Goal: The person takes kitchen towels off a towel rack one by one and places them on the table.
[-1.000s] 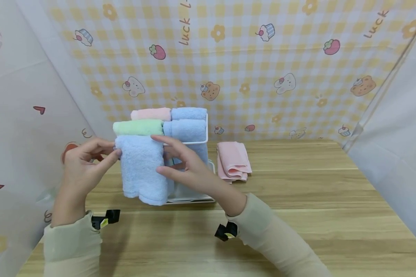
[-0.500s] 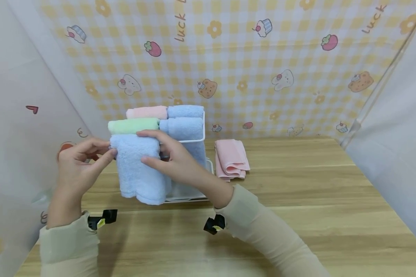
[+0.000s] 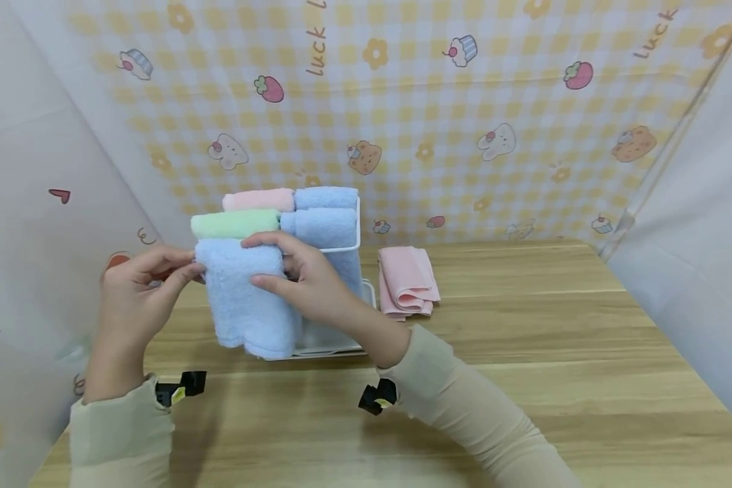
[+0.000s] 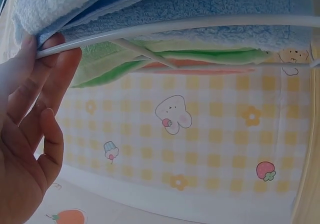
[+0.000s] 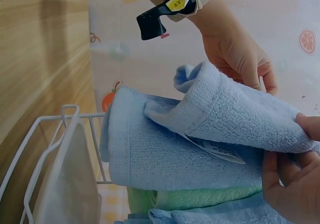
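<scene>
A light blue towel hangs folded over the front rail of a white wire rack. At the towel's upper left corner, my left hand pinches its edge between thumb and fingers; the left wrist view shows the fingertips right at the white rail. My right hand grips the towel's right side, thumb on the front and index finger along the top. In the right wrist view the front layer stands away from the layer behind, and a white label shows between them.
Behind, a green towel, a pink towel and two blue towels hang on the same rack. A folded pink towel lies right of it on the wooden table. A patterned cloth backs the table.
My right hand has moved left and taken hold of the blue towel's right side. My left hand keeps its pinch at the left corner. The head view has shifted slightly.
</scene>
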Tool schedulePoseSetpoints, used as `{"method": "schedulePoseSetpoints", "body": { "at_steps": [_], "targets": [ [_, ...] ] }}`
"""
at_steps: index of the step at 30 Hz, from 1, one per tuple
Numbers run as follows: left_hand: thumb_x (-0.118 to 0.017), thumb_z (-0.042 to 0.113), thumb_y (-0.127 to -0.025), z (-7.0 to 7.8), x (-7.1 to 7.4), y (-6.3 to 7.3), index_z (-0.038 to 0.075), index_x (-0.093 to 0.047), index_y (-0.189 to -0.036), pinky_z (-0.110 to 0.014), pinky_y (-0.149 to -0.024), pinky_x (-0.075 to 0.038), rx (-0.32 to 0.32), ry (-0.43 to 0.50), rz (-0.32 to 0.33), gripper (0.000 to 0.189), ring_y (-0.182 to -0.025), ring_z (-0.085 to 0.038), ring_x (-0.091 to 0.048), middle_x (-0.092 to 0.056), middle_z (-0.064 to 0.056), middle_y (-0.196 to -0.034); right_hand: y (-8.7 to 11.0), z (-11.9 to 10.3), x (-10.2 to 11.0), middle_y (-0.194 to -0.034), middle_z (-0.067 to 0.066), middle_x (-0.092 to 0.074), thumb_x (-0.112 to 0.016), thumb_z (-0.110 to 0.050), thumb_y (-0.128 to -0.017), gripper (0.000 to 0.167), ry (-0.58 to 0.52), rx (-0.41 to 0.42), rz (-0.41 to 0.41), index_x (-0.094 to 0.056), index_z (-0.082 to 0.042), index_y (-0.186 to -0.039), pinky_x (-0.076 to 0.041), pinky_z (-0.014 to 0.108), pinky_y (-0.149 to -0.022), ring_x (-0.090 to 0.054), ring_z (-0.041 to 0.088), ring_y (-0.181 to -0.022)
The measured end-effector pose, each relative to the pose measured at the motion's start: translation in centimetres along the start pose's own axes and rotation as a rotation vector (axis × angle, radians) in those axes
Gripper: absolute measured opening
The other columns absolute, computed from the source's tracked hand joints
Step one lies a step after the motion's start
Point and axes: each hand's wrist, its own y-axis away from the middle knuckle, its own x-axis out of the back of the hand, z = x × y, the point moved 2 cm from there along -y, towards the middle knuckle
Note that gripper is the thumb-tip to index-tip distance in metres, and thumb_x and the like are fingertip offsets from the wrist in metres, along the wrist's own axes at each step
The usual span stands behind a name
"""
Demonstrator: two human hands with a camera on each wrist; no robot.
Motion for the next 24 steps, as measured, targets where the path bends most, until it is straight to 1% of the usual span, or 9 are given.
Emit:
{"method": "schedulePoseSetpoints", "body": {
  "at_steps": [4,7,9,12,13,16,20,22,24],
  "targets": [
    [-0.067,-0.024,-0.078,-0.1,-0.1,0.0,-0.013,-0.069,-0.088,-0.003,-0.068,-0.051,0.025,-0.024,-0.007,0.016,-0.072,0.011,-0.065,-0.067,0.031,-0.086,0.3,0.1,0.2,-0.107,0.027,-0.068,-0.061,0.000,-0.096,0.040,-0.034,0.017,0.008,-0.051,-0.004,-0.135,-0.061,0.025,-0.069,-0.068,0.010,-0.086],
    [-0.068,-0.022,-0.079,-0.2,-0.1,0.1,-0.011,-0.070,-0.089,-0.003,-0.067,-0.052,0.035,-0.046,-0.015,0.015,-0.072,0.010,-0.065,-0.067,0.031,-0.085,0.7,0.3,0.5,-0.095,0.027,-0.068,-0.061,0.002,-0.096,0.040,-0.040,0.047,0.023,-0.051,-0.002,-0.134,-0.054,0.022,-0.061,-0.062,0.007,-0.073],
    [-0.069,-0.020,-0.080,-0.3,-0.2,0.1,-0.010,-0.070,-0.090,-0.005,-0.067,-0.053,0.031,-0.033,-0.025,0.014,-0.071,0.008,-0.066,-0.068,0.028,-0.085,1.1,0.4,0.8,-0.085,0.025,-0.066,-0.061,0.002,-0.095,0.040,-0.035,0.069,0.041,-0.051,-0.001,-0.133,-0.049,0.022,-0.056,-0.057,0.007,-0.065],
    [-0.068,-0.019,-0.081,-0.2,-0.2,0.2,-0.010,-0.070,-0.090,-0.007,-0.068,-0.054,0.031,-0.010,-0.039,0.013,-0.071,0.004,-0.067,-0.070,0.024,-0.084,1.7,0.3,1.4,-0.078,0.023,-0.063,-0.061,0.003,-0.095,0.040,-0.023,0.092,0.064,-0.050,-0.001,-0.134,-0.046,0.023,-0.054,-0.054,0.007,-0.063],
    [-0.068,-0.018,-0.082,-0.2,-0.2,0.2,-0.009,-0.070,-0.089,-0.007,-0.068,-0.054,0.038,-0.006,-0.042,0.012,-0.071,0.004,-0.068,-0.070,0.023,-0.084,1.9,0.3,1.6,-0.079,0.023,-0.063,-0.060,0.004,-0.095,0.041,-0.026,0.097,0.069,-0.050,0.000,-0.134,-0.045,0.023,-0.054,-0.053,0.008,-0.062],
    [-0.068,-0.016,-0.084,-0.1,-0.3,0.1,-0.008,-0.070,-0.089,-0.006,-0.068,-0.054,0.050,-0.014,-0.050,0.010,-0.071,0.005,-0.067,-0.069,0.024,-0.083,2.4,0.1,2.1,-0.096,0.024,-0.063,-0.059,0.006,-0.095,0.042,-0.030,0.116,0.088,-0.049,0.001,-0.135,-0.049,0.022,-0.059,-0.058,0.006,-0.072],
    [-0.069,-0.014,-0.084,-0.1,-0.2,0.1,-0.007,-0.070,-0.088,-0.006,-0.067,-0.053,0.043,-0.023,-0.052,0.009,-0.071,0.006,-0.067,-0.068,0.025,-0.081,3.3,-0.4,2.9,-0.117,0.024,-0.059,-0.060,0.008,-0.094,0.042,-0.010,0.140,0.118,-0.049,0.003,-0.134,-0.052,0.022,-0.065,-0.060,0.006,-0.083],
    [-0.069,-0.014,-0.084,-0.1,-0.2,0.1,-0.007,-0.070,-0.088,-0.006,-0.066,-0.053,0.035,-0.025,-0.050,0.009,-0.070,0.006,-0.066,-0.068,0.025,-0.081,3.7,-0.6,3.2,-0.113,0.023,-0.061,-0.061,0.007,-0.094,0.042,0.017,0.144,0.141,-0.050,0.002,-0.134,-0.049,0.022,-0.064,-0.058,0.008,-0.082],
    [-0.070,-0.013,-0.084,0.0,-0.1,0.2,-0.007,-0.071,-0.088,-0.006,-0.065,-0.052,0.033,-0.030,-0.043,0.008,-0.070,0.007,-0.066,-0.068,0.025,-0.081,4.0,-0.7,3.5,-0.108,0.024,-0.063,-0.062,0.008,-0.093,0.043,0.032,0.147,0.158,-0.051,0.002,-0.134,-0.050,0.022,-0.066,-0.058,0.009,-0.083]
  ]
}}
